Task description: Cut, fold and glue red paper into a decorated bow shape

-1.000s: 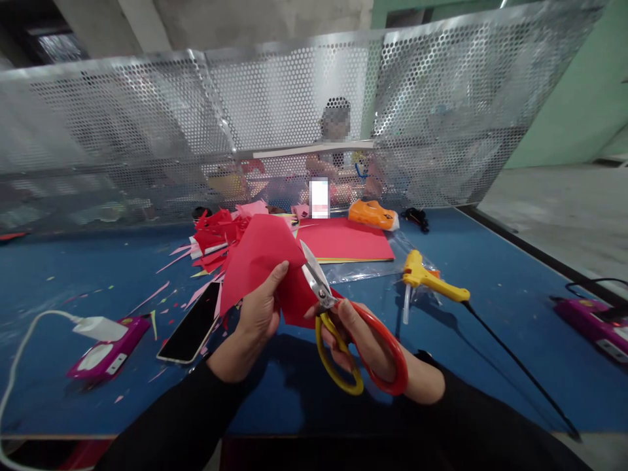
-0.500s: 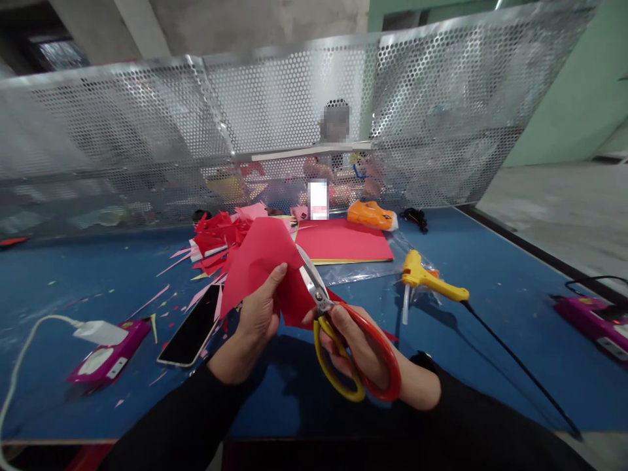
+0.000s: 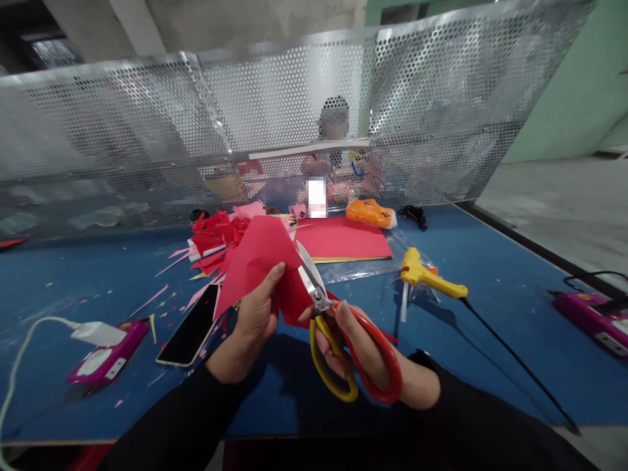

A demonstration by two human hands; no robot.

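Note:
My left hand (image 3: 258, 320) pinches a red paper sheet (image 3: 260, 252), its thumb on top and the other fingers hidden beneath. The sheet is held up above the table and bends downward on its right side. In my right hand (image 3: 363, 347) is a pair of scissors (image 3: 318, 297) with one yellow and one red handle loop. The fingers pass through the loops. The metal blades point up and to the left, slightly parted, against the right edge of the sheet.
Red and pink scraps (image 3: 220, 235) lie behind a phone (image 3: 190, 327) on the blue table (image 3: 196, 409). A red paper stack (image 3: 343, 239), orange packet (image 3: 370, 213), yellow glue gun (image 3: 432, 278) and purple power strips (image 3: 105, 356) surround the hands. Behind the perforated screen (image 3: 275, 85) sits a person.
The scissor handles have spread slightly, with the yellow loop moving left. The left corner of the red sheet has shifted a little left. Both hands stay nearly in place.

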